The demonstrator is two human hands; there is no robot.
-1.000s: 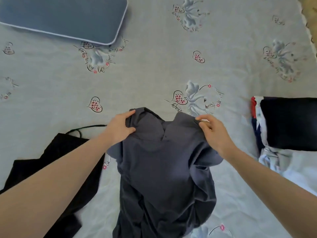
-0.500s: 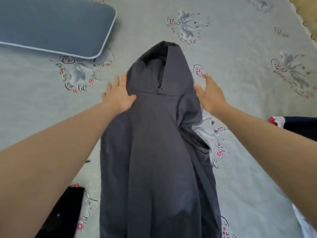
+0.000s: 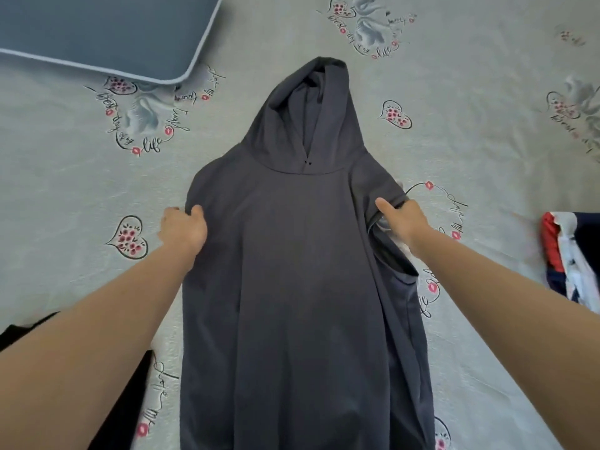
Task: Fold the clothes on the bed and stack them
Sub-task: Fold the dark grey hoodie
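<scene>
Head view, looking down: a dark grey hooded top (image 3: 292, 271) lies spread front-up on the bed (image 3: 470, 141), its hood pointing away from the person and its lower edge running out of the bottom of the picture. The left hand (image 3: 182, 229) sits at the garment's left edge just below the shoulder, fingers curled with the thumb on top, pinching the cloth there. The right hand (image 3: 404, 219) is at the right shoulder, thumb stretched along the top of the fabric while the other fingers are tucked under the edge out of sight, so it grips the sleeve opening. That right sleeve is folded under and rumpled beside the right forearm.

The bedsheet is pale grey-green with printed hearts, flowers and script. A blue-grey pillow (image 3: 97, 30) rests at the upper left corner, well apart from the hood. A black garment (image 3: 123, 407) shows near the lower left, partly hidden by the left forearm. At the right edge lies a bundle of red, white and navy clothes (image 3: 571, 258).
</scene>
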